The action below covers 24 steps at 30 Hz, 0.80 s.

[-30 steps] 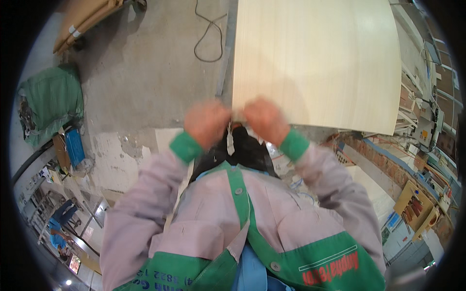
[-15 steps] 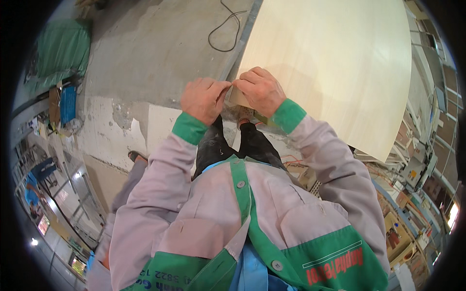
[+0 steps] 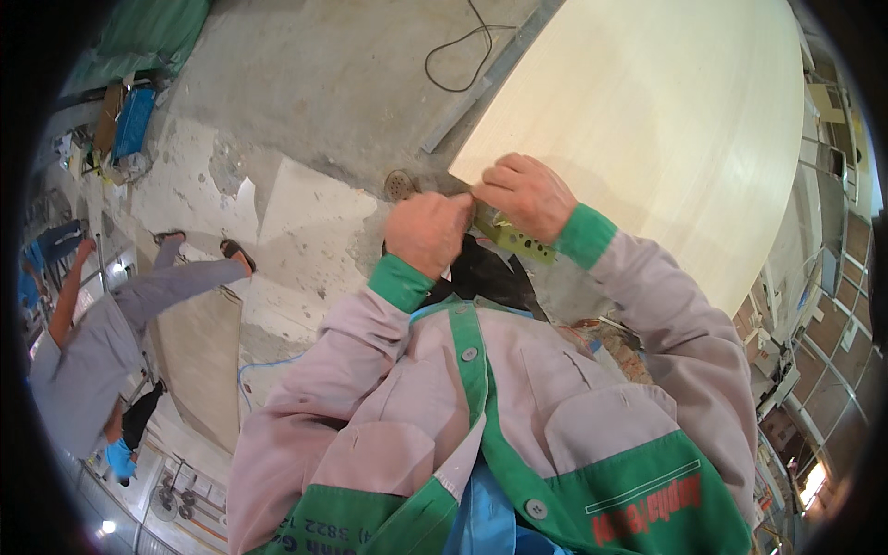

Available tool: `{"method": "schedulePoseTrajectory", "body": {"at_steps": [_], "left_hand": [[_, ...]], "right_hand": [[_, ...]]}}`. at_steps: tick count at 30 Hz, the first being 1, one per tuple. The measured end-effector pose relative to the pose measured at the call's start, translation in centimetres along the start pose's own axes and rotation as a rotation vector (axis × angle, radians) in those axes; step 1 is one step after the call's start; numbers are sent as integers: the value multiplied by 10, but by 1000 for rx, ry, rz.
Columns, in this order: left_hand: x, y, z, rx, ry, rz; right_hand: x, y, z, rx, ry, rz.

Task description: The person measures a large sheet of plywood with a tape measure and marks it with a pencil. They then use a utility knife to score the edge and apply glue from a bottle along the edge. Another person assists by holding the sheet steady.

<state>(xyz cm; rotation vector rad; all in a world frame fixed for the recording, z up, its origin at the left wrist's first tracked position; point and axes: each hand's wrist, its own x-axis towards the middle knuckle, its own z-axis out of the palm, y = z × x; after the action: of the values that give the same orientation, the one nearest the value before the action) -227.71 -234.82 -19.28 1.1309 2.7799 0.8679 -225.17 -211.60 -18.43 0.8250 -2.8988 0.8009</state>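
Note:
My left hand [image 3: 428, 231] is closed, its fingertips pinched together in front of my body. Close beside it, my right hand [image 3: 527, 196] is also closed, with curled fingers that meet the left fingertips. Anything between them is too small or hidden to make out. Just beyond both hands is the near corner of a large pale wooden sheet [image 3: 647, 139]. My right hand overlaps this corner, but I cannot tell whether it touches it. Below my right hand shows a yellow-green strip with holes [image 3: 525, 244].
A grey metal bar [image 3: 490, 79] runs along the sheet's left edge, near a black cable [image 3: 458, 74] on the concrete floor. My sandalled foot [image 3: 400, 185] shows beyond my left hand. At left, another person in grey [image 3: 92, 351] walks near a blue box [image 3: 135, 122].
My view has shifted, and my hands appear slightly lower and further right, still fingertip to fingertip. One foot has stepped left of the sheet's corner. The person in grey now shows more fully.

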Motion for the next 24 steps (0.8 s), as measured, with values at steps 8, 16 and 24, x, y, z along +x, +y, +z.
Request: {"method": "schedulePoseTrajectory", "body": {"at_steps": [8, 16, 24], "left_hand": [[-1, 1, 24, -929, 16, -770], [29, -80, 29, -965, -288, -498], [-5, -31, -12, -400, -75, -73]], "right_hand": [[-72, -21, -36, 73, 29, 241], [-64, -27, -20, 77, 147, 314], [-30, -12, -7, 20, 81, 133]]}}
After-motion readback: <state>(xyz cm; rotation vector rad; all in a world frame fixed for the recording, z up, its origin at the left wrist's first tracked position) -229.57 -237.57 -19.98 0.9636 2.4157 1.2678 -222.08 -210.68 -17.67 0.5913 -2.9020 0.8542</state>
